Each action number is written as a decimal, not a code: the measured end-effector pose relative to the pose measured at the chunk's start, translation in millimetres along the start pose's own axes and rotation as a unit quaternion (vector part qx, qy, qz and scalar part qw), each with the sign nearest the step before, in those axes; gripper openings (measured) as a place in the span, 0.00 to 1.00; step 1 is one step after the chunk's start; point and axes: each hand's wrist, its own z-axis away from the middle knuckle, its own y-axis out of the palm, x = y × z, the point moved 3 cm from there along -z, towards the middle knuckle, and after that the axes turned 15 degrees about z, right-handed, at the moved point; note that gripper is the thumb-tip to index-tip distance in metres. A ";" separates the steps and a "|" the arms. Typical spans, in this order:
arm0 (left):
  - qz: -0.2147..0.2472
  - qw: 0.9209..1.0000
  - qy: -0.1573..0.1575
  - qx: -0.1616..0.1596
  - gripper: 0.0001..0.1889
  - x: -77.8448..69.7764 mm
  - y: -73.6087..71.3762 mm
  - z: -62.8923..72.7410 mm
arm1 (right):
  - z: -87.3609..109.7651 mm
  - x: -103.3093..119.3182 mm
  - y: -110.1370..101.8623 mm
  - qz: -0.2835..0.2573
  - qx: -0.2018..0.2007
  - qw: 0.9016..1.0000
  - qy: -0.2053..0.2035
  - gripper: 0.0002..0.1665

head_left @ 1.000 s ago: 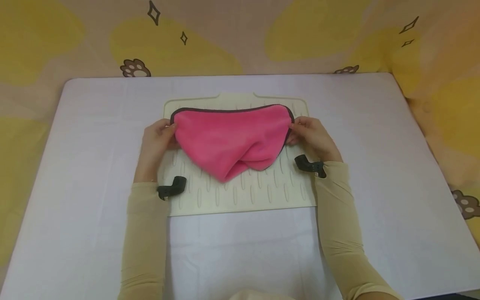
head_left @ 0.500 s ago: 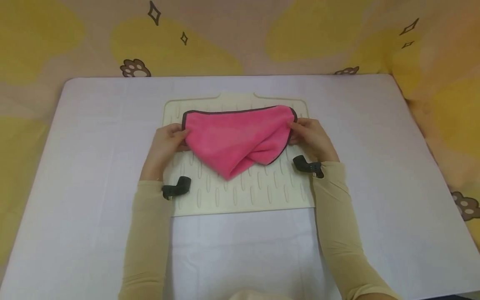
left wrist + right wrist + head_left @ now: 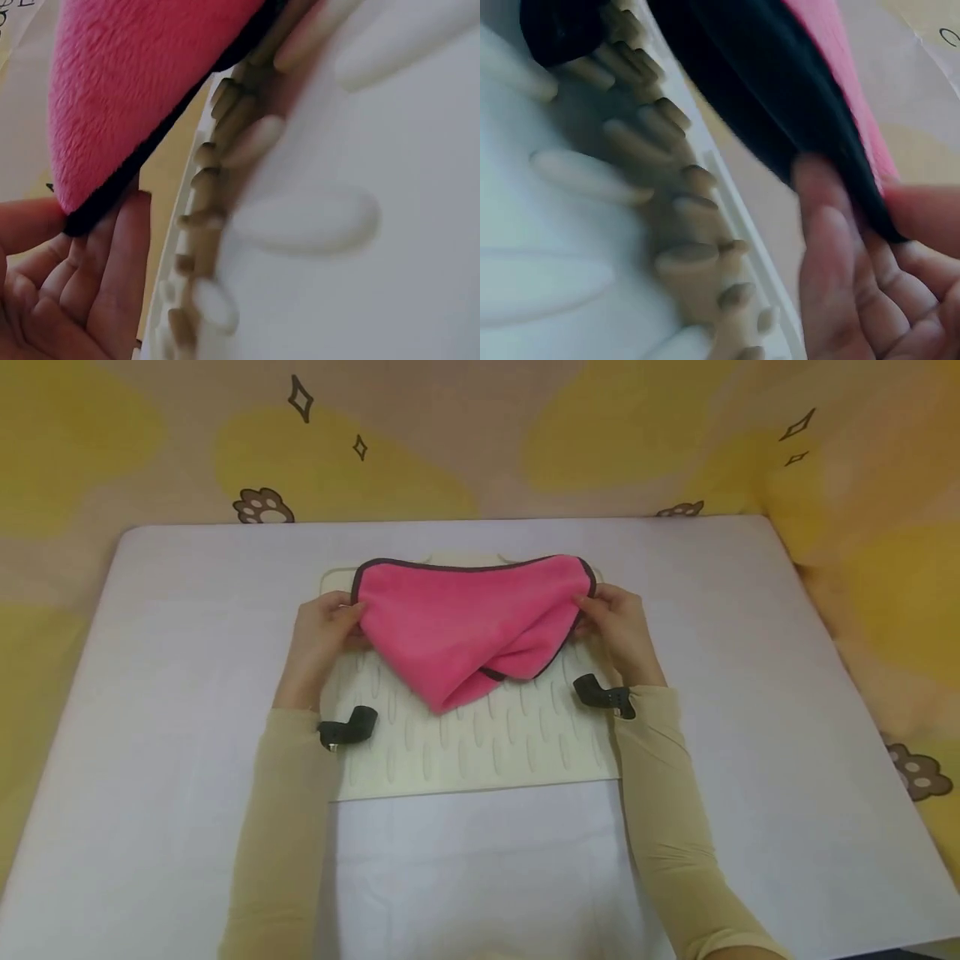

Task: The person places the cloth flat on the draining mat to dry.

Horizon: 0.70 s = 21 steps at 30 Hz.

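A pink plush cleaning cloth with dark edging is stretched between both hands over a cream ridged mat. My left hand pinches its left corner between thumb and fingers. At the opposite corner, my right hand has the same kind of pinch. The cloth's lower part hangs in a slack fold, pointed near the middle. In the left wrist view the pinched corner of the cloth stands clear above the ridges. The right wrist view shows the cloth's dark underside, with fingers behind it.
A white-covered table extends around the mat on all sides. Yellow and beige patterned fabric borders the table's back and sides. Each wrist carries a small black camera, the left wrist camera and the right wrist camera, both over the mat.
The left hand first came inward, then went partly back out. Both hands and the cloth are now farther toward the back of the mat. A bit of dark edging shows in the lower fold.
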 end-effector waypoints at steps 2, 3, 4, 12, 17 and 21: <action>0.039 0.999 -0.009 -0.018 0.10 1.5 0.9 -3.8 | -0.7 -1.7 2.5 -0.005 -0.011 1.000 0.005 0.04; 0.063 0.998 -0.015 -0.027 0.09 2.5 1.4 -5.3 | -1.0 -3.0 3.5 0.008 -0.013 1.000 0.011 0.05; 0.071 0.997 -0.023 -0.031 0.09 3.4 1.8 -6.5 | -1.1 -4.5 4.5 0.024 -0.009 1.000 0.019 0.05; 0.028 0.996 -0.084 0.011 0.23 8.8 -0.9 2.7 | 4.7 -7.9 4.0 0.114 0.112 0.986 0.056 0.17; 0.068 0.990 -0.103 0.069 0.22 10.0 -1.6 22.4 | 14.7 -2.4 4.4 0.139 0.232 0.962 0.044 0.22; 0.069 0.984 -0.101 0.133 0.24 16.1 -0.4 31.0 | 26.9 -0.7 9.0 0.145 0.308 0.940 0.013 0.20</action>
